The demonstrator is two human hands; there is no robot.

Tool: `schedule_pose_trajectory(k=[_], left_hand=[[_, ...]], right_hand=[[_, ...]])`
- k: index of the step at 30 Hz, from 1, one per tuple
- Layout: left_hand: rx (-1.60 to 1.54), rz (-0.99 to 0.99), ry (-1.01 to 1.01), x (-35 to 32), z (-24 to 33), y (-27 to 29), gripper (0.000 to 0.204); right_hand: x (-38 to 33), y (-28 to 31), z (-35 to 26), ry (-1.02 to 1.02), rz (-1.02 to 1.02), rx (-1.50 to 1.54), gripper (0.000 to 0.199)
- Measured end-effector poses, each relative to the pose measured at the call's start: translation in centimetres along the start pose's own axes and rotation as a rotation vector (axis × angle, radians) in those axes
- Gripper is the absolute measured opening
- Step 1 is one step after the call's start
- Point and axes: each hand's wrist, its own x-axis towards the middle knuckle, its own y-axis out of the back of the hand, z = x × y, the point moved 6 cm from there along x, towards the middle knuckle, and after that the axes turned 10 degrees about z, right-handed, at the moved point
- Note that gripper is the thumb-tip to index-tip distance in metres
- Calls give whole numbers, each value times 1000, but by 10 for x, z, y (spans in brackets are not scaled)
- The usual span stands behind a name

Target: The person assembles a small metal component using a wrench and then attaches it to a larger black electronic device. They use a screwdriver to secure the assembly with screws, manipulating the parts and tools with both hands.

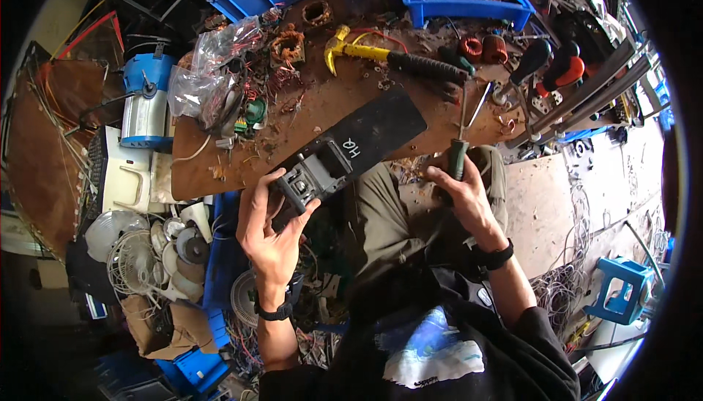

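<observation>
Black and flat, a long device (387,131) with a blocky grey bracket (316,174) at its near end slants across the front edge of the brown workbench (307,112), its far end pointing away to the right; whether it rests on the wood, I cannot tell. At the bracket, the left hand (269,243) grasps it, fingers on one side and thumb on the other. To the right, just beyond the person's knee, the right hand (469,194) is wrapped around the green handle of a screwdriver (458,158), held upright; two thin metal shafts show above the handle, and I cannot tell whether both belong to it. Farther back on the bench lies a claw hammer (366,52) with a yellow head and black grip, near two red-wound coils (471,50). Behind these sits a blue tray (469,11) of parts. Toward the left, a clear plastic bag (192,92) lies just beside a silver-and-blue motor (143,117), and round fan guards (133,260) are piled lower down. A blue stool (621,292) stands well apart at the far right.
</observation>
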Motion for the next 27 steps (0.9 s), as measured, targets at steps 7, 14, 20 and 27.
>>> schedule_pose_trajectory(k=[7,14,20,27], left_hand=[[291,-122,-272,-21,46,-24,66],[382,-142,-420,-36,68,-41,70],[472,-156,-496,-43,88,-42,66],[536,-126,-567,-47,105,-32,69]], right_hand=[[-19,-49,33,-337,-152,727,23],[-29,-63,44,-398,-230,1036,22],[-32,-65,38,-421,-240,1049,21],[-39,-81,26,-488,-271,1020,23]])
